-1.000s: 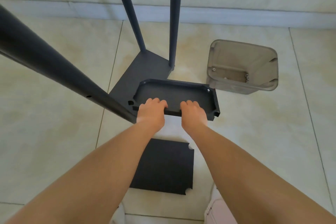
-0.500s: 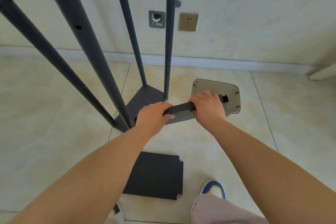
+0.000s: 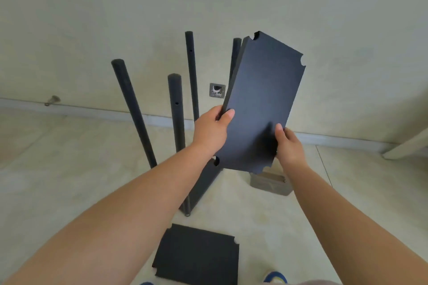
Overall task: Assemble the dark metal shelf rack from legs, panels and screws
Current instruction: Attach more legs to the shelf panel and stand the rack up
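1. Dark metal panel (image 3: 261, 104) is up in front of me, tilted on end; my left hand (image 3: 212, 131) pinches its left edge, my right hand (image 3: 289, 143) grips its lower right edge.
2. Panel hides most of the far right leg (image 3: 236, 46) and the top of the grey bin (image 3: 271, 183); its contents can't be seen.
3. Second panel (image 3: 196, 257) lies flat on the floor.
4. Versus 0.5 s ago: panel lifted from low by the legs (image 3: 176, 109) and turned face-on.

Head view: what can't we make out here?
- Right rear leg: mostly hidden behind the raised shelf panel.
- Plastic bin: contents unseen; the panel and right hand cover it.
- Left hand: fingers hidden behind the panel.
- Floor panel: bottom edge cut off.
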